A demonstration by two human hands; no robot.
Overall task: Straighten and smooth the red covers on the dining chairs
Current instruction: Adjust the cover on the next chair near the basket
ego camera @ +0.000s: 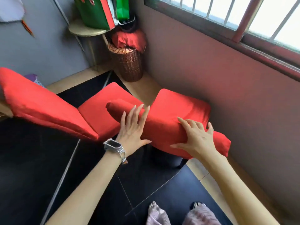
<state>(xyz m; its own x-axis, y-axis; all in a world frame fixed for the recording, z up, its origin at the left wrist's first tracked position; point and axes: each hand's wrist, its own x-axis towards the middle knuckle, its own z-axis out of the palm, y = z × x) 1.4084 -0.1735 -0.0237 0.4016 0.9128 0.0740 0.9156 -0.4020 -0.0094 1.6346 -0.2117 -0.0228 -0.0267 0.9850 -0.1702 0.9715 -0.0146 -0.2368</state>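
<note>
Two dining chairs in red covers stand below me. On the nearer chair, the red cover [164, 127] wraps the backrest top and the seat behind it by the wall. My left hand [134, 127], a watch on its wrist, lies flat on the backrest top with straight, spread fingers. My right hand [194, 137] presses on the same backrest further right, fingers spread over the fabric. The second chair's red cover [40, 108] is to the left, its backrest and seat both covered.
A wicker basket [128, 62] holding red cloth stands in the far corner under a small round table [86, 30] with a green bag. A brown wall with a barred window [243, 17] runs along the right. The floor is black tile; my feet are at the bottom.
</note>
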